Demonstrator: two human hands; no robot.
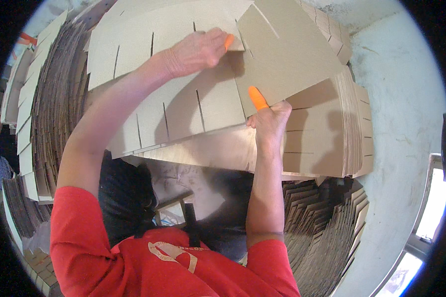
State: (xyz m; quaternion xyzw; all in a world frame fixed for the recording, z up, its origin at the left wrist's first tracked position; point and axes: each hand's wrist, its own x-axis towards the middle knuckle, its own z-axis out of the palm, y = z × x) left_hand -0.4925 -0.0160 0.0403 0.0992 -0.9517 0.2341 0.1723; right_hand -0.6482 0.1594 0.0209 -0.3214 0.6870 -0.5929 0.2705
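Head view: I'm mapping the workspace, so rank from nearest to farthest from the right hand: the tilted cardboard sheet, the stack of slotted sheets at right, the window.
1. Tilted cardboard sheet: touching the right hand, just above it.
2. Stack of slotted sheets: to its right.
3. Window: far lower right.

This looks like a small cardboard-box workshop or packing plant. Tall stacks of flat brown corrugated cardboard sheets with cut slots fill the middle of the view, and more bundles of the same board stand on edge at the left and lower right, crowding a rough whitewashed plaster wall. Orange rubber fingertip covers, the kind worn for gripping sheets, add to the look of manual factory work.
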